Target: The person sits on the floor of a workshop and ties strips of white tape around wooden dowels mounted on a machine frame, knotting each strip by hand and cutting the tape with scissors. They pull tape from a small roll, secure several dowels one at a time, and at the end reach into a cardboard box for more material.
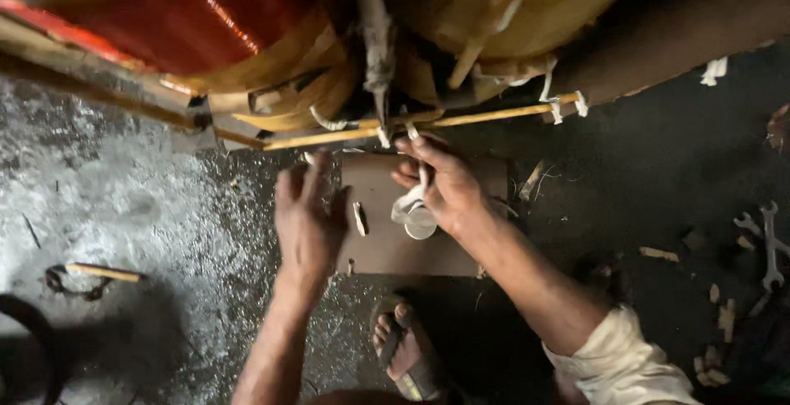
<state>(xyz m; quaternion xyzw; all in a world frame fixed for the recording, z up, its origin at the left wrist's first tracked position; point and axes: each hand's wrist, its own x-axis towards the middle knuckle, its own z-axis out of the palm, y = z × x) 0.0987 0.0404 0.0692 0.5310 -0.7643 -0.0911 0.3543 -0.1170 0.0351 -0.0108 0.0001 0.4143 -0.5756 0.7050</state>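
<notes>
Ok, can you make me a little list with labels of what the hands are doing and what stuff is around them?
right hand: holds a roll of white tape, a strip pulled up toward the wooden stick
left hand: open, fingers spread over the edge of the brown board, holding nothing
above the hands: red copper coil with yellow wrapping
floor: grey and gritty
foot: in a sandal, below the board
far right: spanners on the dark floor

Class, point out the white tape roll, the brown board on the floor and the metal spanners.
White tape roll (pixel 418 222), head view, its round rim.
Brown board (pixel 395 244), head view, bare middle.
Metal spanners (pixel 771 244), head view, shaft.
</notes>
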